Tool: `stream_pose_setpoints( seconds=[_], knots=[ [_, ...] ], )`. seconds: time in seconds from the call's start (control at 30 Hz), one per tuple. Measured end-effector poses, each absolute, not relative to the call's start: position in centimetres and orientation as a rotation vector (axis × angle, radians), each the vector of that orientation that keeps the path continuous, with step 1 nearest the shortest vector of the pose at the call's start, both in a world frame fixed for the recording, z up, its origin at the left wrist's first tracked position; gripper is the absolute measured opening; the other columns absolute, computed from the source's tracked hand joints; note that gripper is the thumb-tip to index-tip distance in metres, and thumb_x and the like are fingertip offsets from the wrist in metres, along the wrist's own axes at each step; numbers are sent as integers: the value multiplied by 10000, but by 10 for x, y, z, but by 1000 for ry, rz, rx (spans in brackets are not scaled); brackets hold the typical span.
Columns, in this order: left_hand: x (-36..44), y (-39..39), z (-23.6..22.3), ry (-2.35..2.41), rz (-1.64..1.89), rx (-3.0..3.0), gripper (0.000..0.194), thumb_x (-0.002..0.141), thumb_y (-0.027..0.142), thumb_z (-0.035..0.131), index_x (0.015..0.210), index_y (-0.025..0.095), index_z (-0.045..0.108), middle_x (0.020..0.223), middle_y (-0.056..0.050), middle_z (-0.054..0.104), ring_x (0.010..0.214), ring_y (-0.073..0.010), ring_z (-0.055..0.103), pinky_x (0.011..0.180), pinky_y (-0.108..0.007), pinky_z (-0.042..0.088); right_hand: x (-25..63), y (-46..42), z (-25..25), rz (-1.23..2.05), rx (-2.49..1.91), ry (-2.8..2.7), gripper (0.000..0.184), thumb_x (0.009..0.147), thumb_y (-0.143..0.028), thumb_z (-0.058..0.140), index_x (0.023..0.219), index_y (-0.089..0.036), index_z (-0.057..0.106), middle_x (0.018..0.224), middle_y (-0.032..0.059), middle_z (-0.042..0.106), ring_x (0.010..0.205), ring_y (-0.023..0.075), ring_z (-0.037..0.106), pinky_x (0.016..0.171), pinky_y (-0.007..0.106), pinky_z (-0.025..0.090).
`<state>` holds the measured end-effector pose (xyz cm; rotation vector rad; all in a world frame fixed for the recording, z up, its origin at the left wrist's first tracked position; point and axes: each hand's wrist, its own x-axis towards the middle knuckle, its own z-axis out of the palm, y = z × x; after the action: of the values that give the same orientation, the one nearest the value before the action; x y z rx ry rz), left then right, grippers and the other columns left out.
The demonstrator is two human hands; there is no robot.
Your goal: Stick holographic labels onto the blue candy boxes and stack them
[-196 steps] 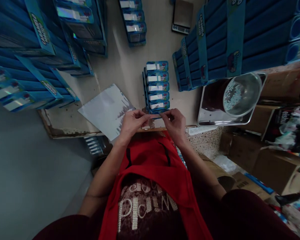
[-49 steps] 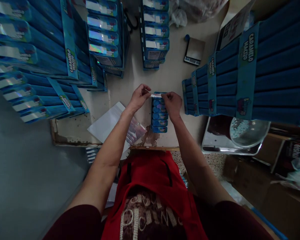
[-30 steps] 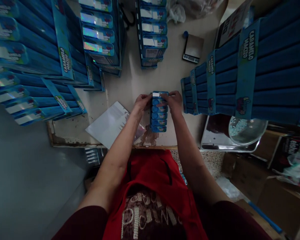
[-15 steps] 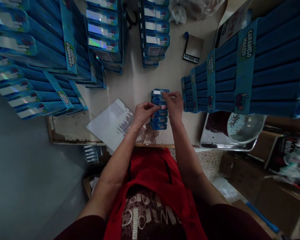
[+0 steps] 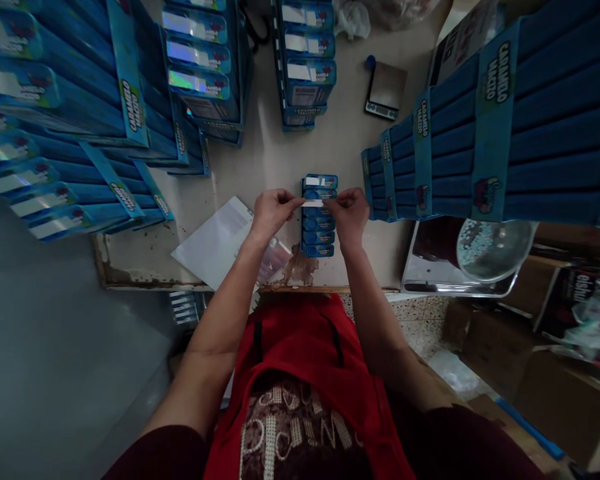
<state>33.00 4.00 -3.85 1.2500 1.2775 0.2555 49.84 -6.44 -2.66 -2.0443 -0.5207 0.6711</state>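
Label strip (image 5: 313, 203): one, narrow and whitish, held crosswise above the far part of a row of blue boxes; contact with them cannot be told.
Left hand (image 5: 271, 212): thumb and fingers pinching the strip's left end.
Right hand (image 5: 350, 212): pinching its right end.
Row of blue boxes (image 5: 319, 236): small ends facing up, standing on the surface (image 5: 260, 160); farthest box bearing a white label (image 5: 313, 181).
Paper sheets (image 5: 213, 243): pale, overlapping, left of the row, near the edge.
Far stack of blue cartons (image 5: 307, 73): white labels on the ends.
Digital scale (image 5: 387, 88): right of that stack.
Left stacks of blue cartons (image 5: 85, 100): banded, lettered "CARAMELO".
Right stack of blue cartons (image 5: 445, 153): tall, likewise banded.
Metal tray (image 5: 430, 283): near right, carrying a metal bowl (image 5: 517, 250) of pale blue pieces (image 5: 475, 243).
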Motion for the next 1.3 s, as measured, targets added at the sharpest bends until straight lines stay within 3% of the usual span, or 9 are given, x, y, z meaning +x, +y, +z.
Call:
stream_pose_setpoints(
  seconds=[0.2, 0.63, 0.77, 0.9, 1.07, 1.17, 1.3],
  knots=[
    [338, 53, -48, 1326, 227, 1275, 225, 845, 362, 838, 751, 192, 725, 605, -7, 659, 571, -152, 627, 605, -272, 489, 500, -48, -38, 632, -2149, -622, 271, 817, -370, 758, 898, -278, 516, 817, -53, 708, 808, 193, 725, 822, 337, 532],
    [348, 41, -77, 1304, 315, 950, 287, 821, 336, 899, 730, 189, 670, 615, 30, 618, 542, -104, 565, 570, -236, 495, 498, -43, -44, 615, -2284, -716, 255, 812, -295, 702, 971, -290, 501, 861, -43, 700, 853, 213, 726, 884, 382, 533],
    [360, 26, -82, 1286, 344, 629, 306, 823, 347, 932, 781, 176, 681, 687, 21, 661, 585, -91, 596, 616, -225, 532, 504, -43, -41, 573, -2385, -746, 286, 809, -343, 720, 997, -282, 514, 906, -20, 685, 877, 225, 682, 867, 385, 508],
    [367, 15, -89, 1295, 376, 441, 353, 796, 345, 968, 808, 184, 654, 683, 30, 648, 598, -86, 594, 636, -215, 538, 515, -47, -48, 524, -2417, -696, 379, 758, -473, 792, 940, -272, 527, 838, -53, 575, 784, 188, 571, 790, 347, 477],
    [373, 14, -99, 1319, 344, 522, 239, 915, 282, 836, 834, 198, 627, 724, 20, 658, 599, -106, 587, 640, -251, 522, 518, -53, -66, 613, -2256, -619, 459, 751, -550, 818, 964, -268, 527, 798, -81, 520, 744, 168, 552, 752, 323, 468],
    [353, 24, -98, 1465, 349, 903, 168, 918, 253, 803, 875, 209, 648, 829, -6, 713, 751, -164, 678, 775, -304, 564, 521, -56, -70, 592, -2225, -669, 434, 759, -529, 806, 978, -269, 536, 838, -58, 568, 791, 184, 587, 777, 344, 496],
    [277, 47, -88, 1773, 273, 1471, 235, 853, 214, 843, 1049, 227, 713, 1214, -106, 767, 1219, -306, 691, 1118, -433, 510, 523, -67, -57, 545, -2286, -791, 239, 906, -468, 627, 1018, -263, 575, 968, 42, 680, 849, 231, 645, 846, 433, 552]
  ],
)
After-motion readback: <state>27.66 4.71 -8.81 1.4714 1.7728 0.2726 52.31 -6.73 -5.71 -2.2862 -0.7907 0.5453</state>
